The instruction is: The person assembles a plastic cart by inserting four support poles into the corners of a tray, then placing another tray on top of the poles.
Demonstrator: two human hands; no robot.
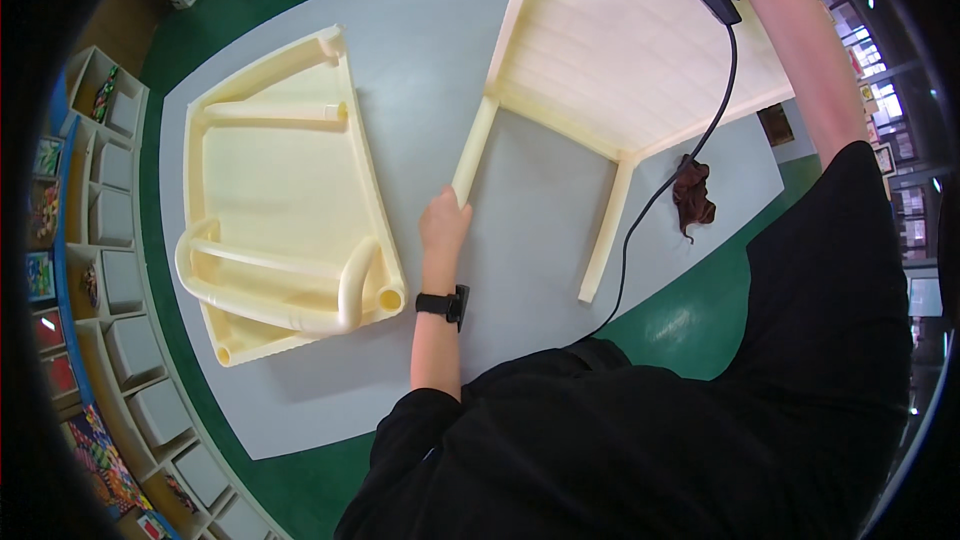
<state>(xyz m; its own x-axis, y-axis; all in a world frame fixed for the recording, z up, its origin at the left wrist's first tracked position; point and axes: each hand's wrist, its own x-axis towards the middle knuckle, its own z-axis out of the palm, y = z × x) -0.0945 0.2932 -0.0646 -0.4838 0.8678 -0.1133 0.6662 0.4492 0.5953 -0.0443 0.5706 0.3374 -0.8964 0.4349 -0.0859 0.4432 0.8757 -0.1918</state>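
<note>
My left hand (pixel 445 225), fingers closed, grips one cream leg (pixel 475 155) of a small cream plastic table. The table's broad panel (pixel 640 50) is tilted up at the upper right, and a second leg (pixel 605 235) points toward me. My right arm (pixel 805 55) reaches to the panel's top edge; the right hand is almost wholly cut off by the picture's edge, its fingers hidden. To the left, a second cream panel (pixel 270 180) lies with its rimmed, hollow side up. It bears a straight tube (pixel 270 112) and a curved U-shaped tube (pixel 265 312).
Both pieces are over a grey surface (pixel 430 50) above a green floor (pixel 320 485). A crumpled dark brown cloth (pixel 693 198) lies near the right edge. A black cable (pixel 628 245) hangs from my right wrist. Shelves with white bins (pixel 135 350) line the left.
</note>
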